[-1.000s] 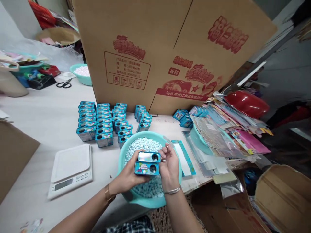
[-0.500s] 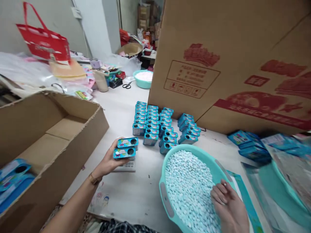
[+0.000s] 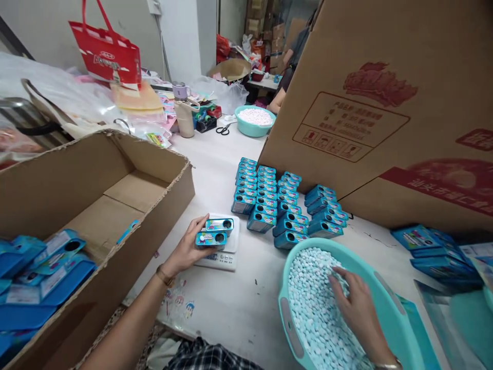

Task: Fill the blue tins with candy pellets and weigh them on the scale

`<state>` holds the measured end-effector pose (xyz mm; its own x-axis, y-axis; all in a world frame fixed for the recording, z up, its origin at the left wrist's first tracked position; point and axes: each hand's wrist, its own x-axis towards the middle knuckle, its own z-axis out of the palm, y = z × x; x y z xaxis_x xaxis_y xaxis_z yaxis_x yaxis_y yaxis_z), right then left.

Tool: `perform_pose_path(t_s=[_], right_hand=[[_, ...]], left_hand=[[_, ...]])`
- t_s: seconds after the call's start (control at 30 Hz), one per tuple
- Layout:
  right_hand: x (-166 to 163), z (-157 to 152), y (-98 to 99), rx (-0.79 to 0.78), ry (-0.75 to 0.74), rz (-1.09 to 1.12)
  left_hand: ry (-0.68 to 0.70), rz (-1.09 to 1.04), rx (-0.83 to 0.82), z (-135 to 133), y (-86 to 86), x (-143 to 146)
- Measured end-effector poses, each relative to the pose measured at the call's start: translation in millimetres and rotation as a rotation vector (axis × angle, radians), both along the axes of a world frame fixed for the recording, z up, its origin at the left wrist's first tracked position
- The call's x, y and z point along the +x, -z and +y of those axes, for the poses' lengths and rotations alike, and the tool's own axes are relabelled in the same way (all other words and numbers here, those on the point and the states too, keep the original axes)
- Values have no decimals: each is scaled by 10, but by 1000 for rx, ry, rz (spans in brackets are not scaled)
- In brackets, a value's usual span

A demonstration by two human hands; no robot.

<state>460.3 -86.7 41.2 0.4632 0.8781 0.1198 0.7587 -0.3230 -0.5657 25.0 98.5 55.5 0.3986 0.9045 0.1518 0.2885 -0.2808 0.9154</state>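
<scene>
My left hand (image 3: 189, 247) is closed around two small blue tins (image 3: 214, 232) with round holes, holding them on the white kitchen scale (image 3: 223, 254). My right hand (image 3: 352, 303) rests palm down in the teal basin (image 3: 287, 321), fingers spread over the pale blue candies (image 3: 310, 303). Rows of several matching blue tins (image 3: 277, 203) stand on the table just beyond the scale and basin.
An open cardboard box (image 3: 92, 205) at my left holds blue tins and packets. A big printed carton (image 3: 385, 103) stands at the right. A second basin of white candies (image 3: 254, 119), scissors (image 3: 223, 129), a cup and a red bag (image 3: 108, 54) lie farther back. Another person sits in the background.
My left hand has carried the two tins down onto the scale. My right hand has slid further into the candy basin. The camera has swung a little more to the left.
</scene>
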Motion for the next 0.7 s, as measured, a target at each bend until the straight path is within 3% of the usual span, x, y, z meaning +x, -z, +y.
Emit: perform_pose_path(t_s=[0.07, 0.2, 0.4, 0.5, 0.57, 0.63, 0.7], right_hand=[[-73, 125, 61, 30, -133, -165], [-214, 242, 137, 12, -235, -312], [-402, 109, 119, -119, -279, -226], [-416, 60, 33, -222, -248, -174], [-351, 31, -49, -196, -195, -89], [-251, -13, -133, -156, -30, 104], [-158, -72, -205, -123, 203, 433]], left_hand=[[-46, 27, 35, -60, 25, -36], [-143, 35, 47, -292, -18, -240], [-123, -20, -76, -872, -144, -475], [-16, -77, -210, -1129, -92, -268], [62, -114, -280, -1241, -21, -40], [123, -156, -319, -1301, 65, 198], [163, -187, -322, -1321, 156, 400]])
